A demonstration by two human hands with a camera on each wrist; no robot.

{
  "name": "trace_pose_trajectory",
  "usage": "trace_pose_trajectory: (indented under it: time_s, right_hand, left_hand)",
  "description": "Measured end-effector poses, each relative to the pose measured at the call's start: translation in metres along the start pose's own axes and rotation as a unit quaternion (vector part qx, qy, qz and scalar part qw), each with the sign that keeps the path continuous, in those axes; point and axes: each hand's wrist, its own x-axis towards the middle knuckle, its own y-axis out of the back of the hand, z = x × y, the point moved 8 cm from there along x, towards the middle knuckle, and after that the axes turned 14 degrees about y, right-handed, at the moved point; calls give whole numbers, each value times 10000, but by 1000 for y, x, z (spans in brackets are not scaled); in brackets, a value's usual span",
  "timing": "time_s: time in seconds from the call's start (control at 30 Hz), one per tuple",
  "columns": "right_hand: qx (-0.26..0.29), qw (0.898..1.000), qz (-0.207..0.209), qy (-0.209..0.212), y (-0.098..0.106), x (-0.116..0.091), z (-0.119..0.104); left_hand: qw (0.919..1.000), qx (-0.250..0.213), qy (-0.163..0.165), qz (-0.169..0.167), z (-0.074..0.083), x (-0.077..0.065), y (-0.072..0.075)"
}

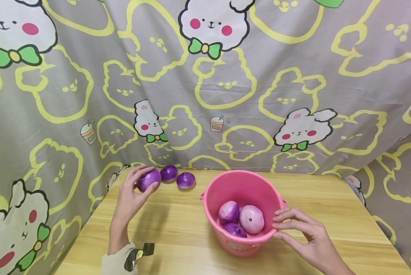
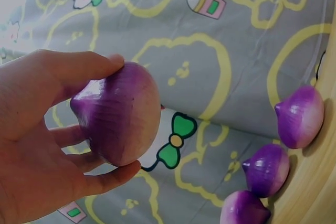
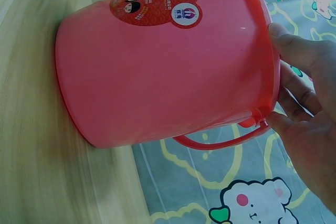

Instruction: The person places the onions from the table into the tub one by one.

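My left hand (image 1: 131,194) holds a glossy purple onion (image 2: 119,114) between thumb and fingers, raised over the table at the back left. In the left wrist view its pointed tip faces the palm and its paler side faces away. Other purple onions (image 1: 186,180) rest on the table close by; one of them is hidden in the head view. A pink bucket (image 1: 215,229) stands upright right of centre, with three purple-and-white onions (image 1: 251,219) inside. My right hand (image 1: 305,231) pinches the bucket's right rim, thumb on the outside near the handle joint.
The wooden table (image 1: 177,221) runs back to a grey curtain (image 1: 226,91) with cartoon animals, which also hangs along both sides. The bucket's handle (image 3: 220,142) hangs down its outer side. A dark strap (image 1: 133,259) sits on the left sleeve.
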Motion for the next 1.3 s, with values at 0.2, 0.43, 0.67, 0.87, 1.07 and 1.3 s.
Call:
trace_pose_trajectory:
  time_s: [0.2,0.43,0.67,0.87,1.07,1.3]
  right_hand:
    - [-36,10000,-5,70,0,1,-1]
    - [-44,10000,-9,77,0,1,-1]
    - [-22,9999,-12,131,-1,1,-2]
    - [-72,10000,-6,56,0,0,-1]
    - [-48,10000,6,-49,0,-1,0]
    - [-26,10000,5,26,0,0,-1]
  left_hand:
    - [10000,-73,55,6,5,-1,1]
    - [9993,-376,37,-32,11,-2,1]
    - [9973,-717,78,-165,17,-3,-1]
    - [9957,-901,63,-202,25,-5,-2]
    - [9945,-1032,-38,-197,34,-7,-2]
    - [9934,-1114,-166,-217,43,-10,-1]
